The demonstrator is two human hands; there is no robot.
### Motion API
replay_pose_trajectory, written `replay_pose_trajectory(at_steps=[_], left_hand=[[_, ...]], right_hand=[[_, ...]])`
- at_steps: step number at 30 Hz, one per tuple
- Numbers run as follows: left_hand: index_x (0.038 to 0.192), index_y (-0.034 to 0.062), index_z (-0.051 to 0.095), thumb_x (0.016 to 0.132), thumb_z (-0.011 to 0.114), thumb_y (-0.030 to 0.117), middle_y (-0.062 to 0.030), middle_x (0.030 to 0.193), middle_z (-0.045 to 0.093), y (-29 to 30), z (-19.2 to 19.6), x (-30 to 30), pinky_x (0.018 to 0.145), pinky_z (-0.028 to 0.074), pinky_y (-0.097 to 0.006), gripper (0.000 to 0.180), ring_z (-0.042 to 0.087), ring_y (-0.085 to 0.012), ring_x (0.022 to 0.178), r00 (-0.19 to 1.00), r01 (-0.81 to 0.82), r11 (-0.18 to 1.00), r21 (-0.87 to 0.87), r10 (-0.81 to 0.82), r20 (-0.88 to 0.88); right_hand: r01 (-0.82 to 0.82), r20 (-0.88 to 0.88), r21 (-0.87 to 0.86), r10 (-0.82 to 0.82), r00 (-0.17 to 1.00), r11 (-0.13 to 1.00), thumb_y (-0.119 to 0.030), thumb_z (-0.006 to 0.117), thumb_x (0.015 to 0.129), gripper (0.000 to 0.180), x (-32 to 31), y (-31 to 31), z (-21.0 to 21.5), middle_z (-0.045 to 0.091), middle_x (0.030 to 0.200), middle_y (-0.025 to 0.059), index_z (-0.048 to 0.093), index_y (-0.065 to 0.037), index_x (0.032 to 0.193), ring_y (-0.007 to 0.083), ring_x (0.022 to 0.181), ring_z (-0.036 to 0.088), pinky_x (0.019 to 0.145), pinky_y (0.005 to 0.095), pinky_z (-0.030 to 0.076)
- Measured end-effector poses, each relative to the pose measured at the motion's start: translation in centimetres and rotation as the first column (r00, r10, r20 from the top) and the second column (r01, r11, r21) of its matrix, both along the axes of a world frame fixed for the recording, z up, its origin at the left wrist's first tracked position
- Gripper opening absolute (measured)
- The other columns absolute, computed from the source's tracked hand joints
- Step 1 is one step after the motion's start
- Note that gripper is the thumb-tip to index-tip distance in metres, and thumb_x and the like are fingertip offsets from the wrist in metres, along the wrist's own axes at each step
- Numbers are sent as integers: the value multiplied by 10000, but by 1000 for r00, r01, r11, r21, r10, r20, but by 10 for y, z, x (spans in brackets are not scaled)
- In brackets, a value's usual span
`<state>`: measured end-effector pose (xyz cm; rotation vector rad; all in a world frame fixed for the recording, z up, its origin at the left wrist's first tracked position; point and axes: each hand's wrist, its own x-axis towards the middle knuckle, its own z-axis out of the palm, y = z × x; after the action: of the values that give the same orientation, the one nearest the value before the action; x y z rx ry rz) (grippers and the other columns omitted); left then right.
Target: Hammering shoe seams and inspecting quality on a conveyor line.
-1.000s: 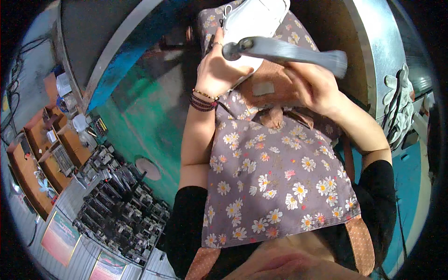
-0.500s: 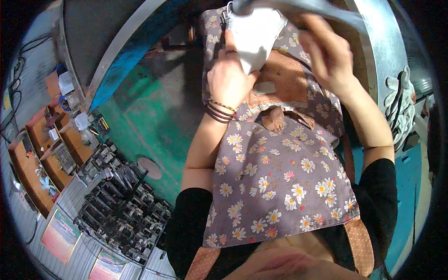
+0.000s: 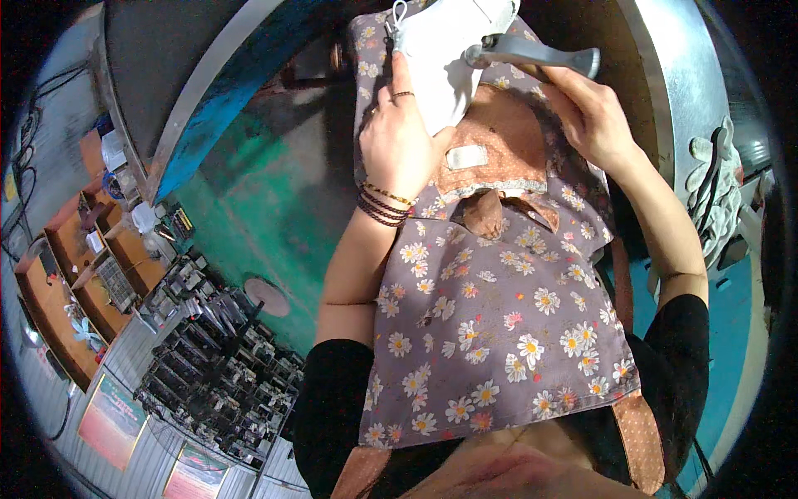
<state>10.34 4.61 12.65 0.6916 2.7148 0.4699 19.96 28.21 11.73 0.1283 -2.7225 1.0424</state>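
Note:
A white shoe (image 3: 440, 66), with a cord loop at its upper left, rests over my lap at the top of the view. My left hand (image 3: 401, 141) grips its near end, index finger stretched along the left side and thumb on the right. In my right hand (image 3: 594, 116) is a hammer (image 3: 540, 55) with a grey metal head. Its round face touches or hovers just over the shoe's right side; I cannot tell which. Fingers of my right hand hide most of the handle. Under both hands lies my floral apron (image 3: 499, 308) with a brown pocket (image 3: 499, 141).
A curved metal-edged bench (image 3: 657, 83) surrounds my lap. Pale work gloves (image 3: 715, 191) lie on its right side. To the left are a wooden compartment shelf (image 3: 66, 308), a rack crowded with dark metal parts (image 3: 216, 374) and a green floor (image 3: 241, 200).
The hammer, blurred and higher before, has come down beside the shoe's right side. My right hand has turned with it. My left hand and the shoe have shifted slightly left and up.

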Motion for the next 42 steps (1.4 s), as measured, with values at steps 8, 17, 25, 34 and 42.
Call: replay_pose_trajectory(at_steps=[8,17,25,34,42], left_hand=[[1471,37,218,597,855,186,-237,1165,560,-3,-3,10,805,527,-442,1091,612,-400,966,997,25,996,87,-18,-73],[1465,-2,218,648,836,196,-234,1129,568,-11,-3,17,801,516,-441,1043,598,-401,962,989,58,991,118,-41,-141],[1462,-2,246,653,827,198,-235,1137,582,-7,-11,15,823,514,-434,1016,597,-394,982,975,68,980,189,-25,-220],[1490,73,234,634,844,190,-233,1173,577,-9,-15,17,829,522,-415,1058,610,-397,997,980,55,962,266,-1,-200],[1495,61,204,615,822,124,-163,1075,594,-14,-15,11,681,528,-398,1078,628,-360,836,972,82,959,272,-16,-235]], right_hand=[[11,-220,71,5,976,997,-23,675,801,378,25,-8,-32,654,867,143,604,-66,1170,315,681,646,596,347,526],[23,110,73,-32,993,997,-94,638,824,592,35,-15,-41,650,866,95,483,-248,1374,304,626,640,534,387,539],[81,117,-43,-76,990,996,-112,667,856,352,31,-8,-48,694,953,96,583,-113,1198,296,729,690,588,338,563],[70,47,-59,-67,997,996,-58,701,824,305,28,-5,-52,686,1032,102,594,-50,1109,269,772,702,636,308,570],[89,84,-112,-80,993,990,-47,714,813,287,28,-7,-48,684,1035,121,615,-31,1082,246,816,706,681,294,566]])
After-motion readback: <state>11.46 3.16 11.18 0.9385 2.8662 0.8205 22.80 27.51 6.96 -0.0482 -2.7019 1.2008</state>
